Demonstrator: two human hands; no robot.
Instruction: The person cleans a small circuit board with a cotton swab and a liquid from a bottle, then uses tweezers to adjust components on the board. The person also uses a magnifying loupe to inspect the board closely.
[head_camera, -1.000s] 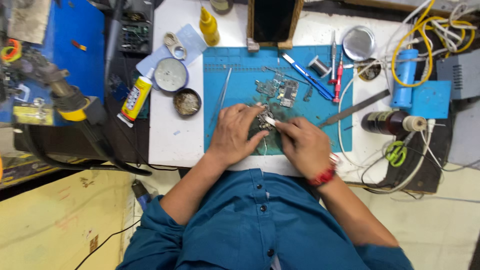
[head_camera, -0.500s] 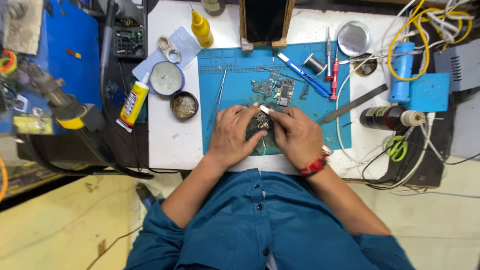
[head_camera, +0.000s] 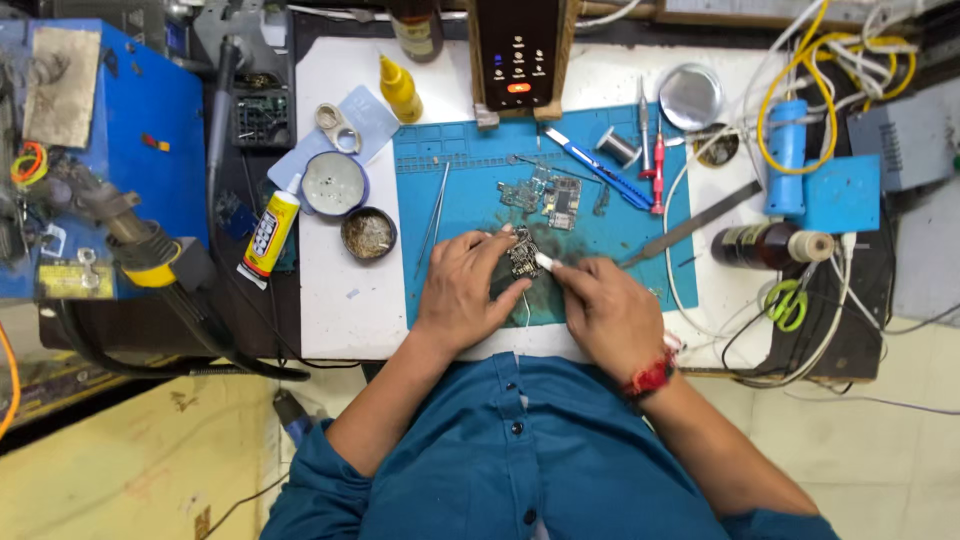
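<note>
Both hands are down on the blue mat (head_camera: 470, 215) in the middle of the surface (head_camera: 340, 300). The left hand (head_camera: 465, 290) has its fingers (head_camera: 492, 248) pinched around a small dark circuit board (head_camera: 523, 258), holding it flat on the mat. The right hand (head_camera: 610, 310) has its fingers (head_camera: 572, 275) closed on a little white tool (head_camera: 545, 263), tip touching the board just right of the left fingertips. More board pieces (head_camera: 550, 195) sit just beyond the fingers, tweezers (head_camera: 432, 218) lie off to their left.
</note>
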